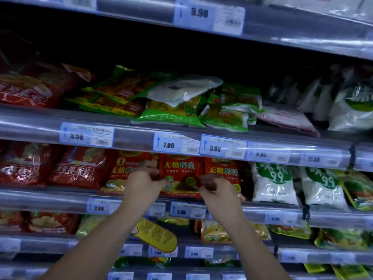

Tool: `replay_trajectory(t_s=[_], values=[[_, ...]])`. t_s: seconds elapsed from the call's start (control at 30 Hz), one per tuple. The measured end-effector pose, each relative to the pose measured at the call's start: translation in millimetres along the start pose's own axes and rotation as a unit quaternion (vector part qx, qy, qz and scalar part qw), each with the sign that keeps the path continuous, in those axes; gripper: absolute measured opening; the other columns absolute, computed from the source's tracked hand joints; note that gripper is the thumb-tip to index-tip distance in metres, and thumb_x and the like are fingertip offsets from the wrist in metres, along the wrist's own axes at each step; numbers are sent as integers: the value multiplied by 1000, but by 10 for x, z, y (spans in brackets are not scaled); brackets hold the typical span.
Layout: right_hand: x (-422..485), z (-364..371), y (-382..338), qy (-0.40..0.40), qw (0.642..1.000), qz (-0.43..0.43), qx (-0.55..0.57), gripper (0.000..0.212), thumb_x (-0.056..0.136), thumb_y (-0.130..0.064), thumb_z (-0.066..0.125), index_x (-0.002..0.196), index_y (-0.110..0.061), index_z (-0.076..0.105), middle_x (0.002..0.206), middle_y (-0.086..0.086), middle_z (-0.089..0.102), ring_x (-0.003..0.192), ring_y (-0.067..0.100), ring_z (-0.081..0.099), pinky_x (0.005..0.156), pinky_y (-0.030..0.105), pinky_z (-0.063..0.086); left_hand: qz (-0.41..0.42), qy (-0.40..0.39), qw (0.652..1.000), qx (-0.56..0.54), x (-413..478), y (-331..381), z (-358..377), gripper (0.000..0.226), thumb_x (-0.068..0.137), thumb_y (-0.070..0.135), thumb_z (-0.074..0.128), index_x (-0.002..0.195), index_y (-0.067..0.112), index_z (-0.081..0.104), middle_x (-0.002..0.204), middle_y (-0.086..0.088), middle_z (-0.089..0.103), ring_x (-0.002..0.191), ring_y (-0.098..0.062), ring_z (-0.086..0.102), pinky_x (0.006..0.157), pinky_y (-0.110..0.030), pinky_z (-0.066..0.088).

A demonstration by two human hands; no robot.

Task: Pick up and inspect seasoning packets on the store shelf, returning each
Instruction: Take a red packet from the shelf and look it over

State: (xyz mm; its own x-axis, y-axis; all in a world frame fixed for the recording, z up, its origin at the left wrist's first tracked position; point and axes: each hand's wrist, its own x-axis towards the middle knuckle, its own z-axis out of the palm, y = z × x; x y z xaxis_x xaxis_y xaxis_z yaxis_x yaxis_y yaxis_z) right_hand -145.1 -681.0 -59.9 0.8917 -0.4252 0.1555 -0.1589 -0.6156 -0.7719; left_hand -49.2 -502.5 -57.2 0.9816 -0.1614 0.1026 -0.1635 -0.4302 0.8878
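A red seasoning packet (180,175) with yellow and green lettering stands upright at the front of the middle shelf, between two packets of the same kind. My left hand (143,183) is at its left edge, thumb on the lower left of the packet and fingers curled beside it. My right hand (219,191) pinches the packet's lower right edge with curled fingers. The packet's bottom edge overlaps the shelf rail (60,201).
Red packets (76,168) fill the shelf to the left and white bags with green print (272,182) stand to the right. The shelf above holds green and yellow packets (171,110). Lower shelves carry yellow packets (159,235). Blue price tags (175,145) line the rails.
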Motion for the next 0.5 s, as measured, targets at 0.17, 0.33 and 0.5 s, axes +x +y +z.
replay_trajectory(t_s=[0.17, 0.33, 0.5], values=[[53, -74, 75, -7, 996, 10, 90, 22, 92, -9, 65, 113, -15, 70, 106, -5, 71, 91, -8, 59, 65, 0, 45, -35, 13, 997, -71, -26, 70, 64, 53, 82, 25, 82, 130, 11, 63, 120, -4, 64, 100, -23, 65, 76, -27, 49], [102, -141, 126, -26, 978, 50, 200, 20, 90, -13, 70, 110, -19, 69, 104, -1, 75, 97, 20, 71, 89, 39, 58, -63, -4, 986, -151, -104, 164, 89, 52, 88, 17, 76, 136, 12, 56, 109, 3, 64, 87, -11, 63, 78, -32, 54], [63, -219, 113, -52, 954, 53, 292, 19, 87, -33, 76, 103, -25, 69, 100, 0, 80, 93, 21, 77, 89, 45, 60, -52, -110, 966, -228, -336, 176, 4, 23, 91, 9, 71, 106, 24, 61, 91, 2, 74, 82, -11, 73, 66, -24, 55]])
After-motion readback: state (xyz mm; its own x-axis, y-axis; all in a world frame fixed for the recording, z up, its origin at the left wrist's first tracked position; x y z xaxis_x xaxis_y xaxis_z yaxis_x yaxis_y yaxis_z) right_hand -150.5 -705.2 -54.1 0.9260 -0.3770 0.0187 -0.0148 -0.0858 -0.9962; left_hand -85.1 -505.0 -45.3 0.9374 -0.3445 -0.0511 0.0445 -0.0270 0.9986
